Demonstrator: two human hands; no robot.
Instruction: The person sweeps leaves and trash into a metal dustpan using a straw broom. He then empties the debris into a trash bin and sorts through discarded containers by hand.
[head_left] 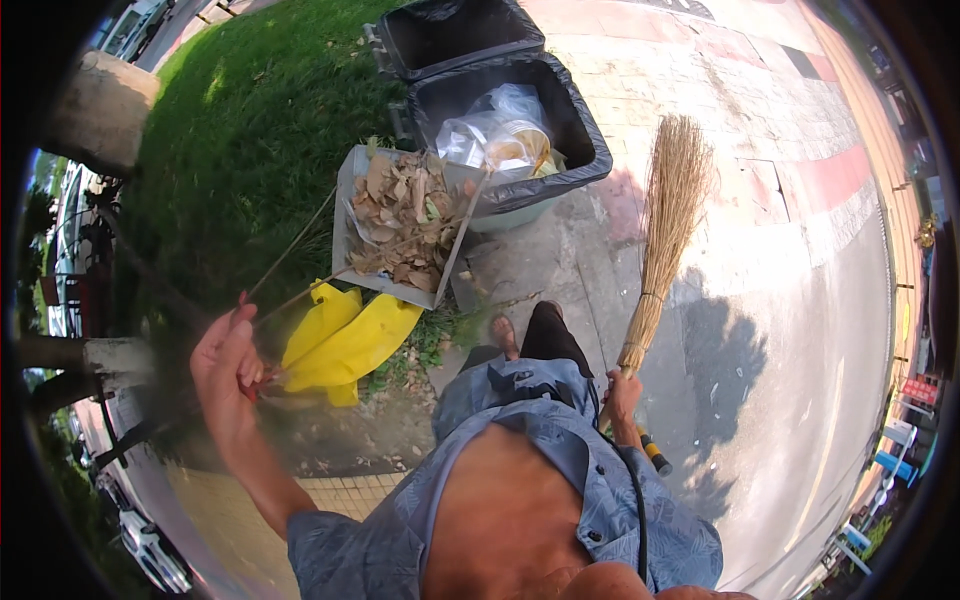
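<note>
My left hand [226, 352] is raised at the left, closed around the thin handle lines of a grey dustpan [463, 238]. The dustpan is heaped with dry brown leaves [405, 205] and hangs tilted against the near left side of an open bin [590, 168] lined with a black bag. A bright yellow cloth [350, 340] with a red end hangs beside my left hand; whether that hand grips it too, I cannot tell. Low at the right, my right hand [623, 395] is wrapped round the handle of a straw broom [665, 225], its bristles pointing up and away.
Clear plastic bags and other rubbish [500, 135] lie in the bin, its lid [455, 35] swung back. Grass [250, 120] spreads to the left, near a tree trunk [105, 110]. Paving [720, 150] extends right. A parked car [150, 550] stands at the lower left.
</note>
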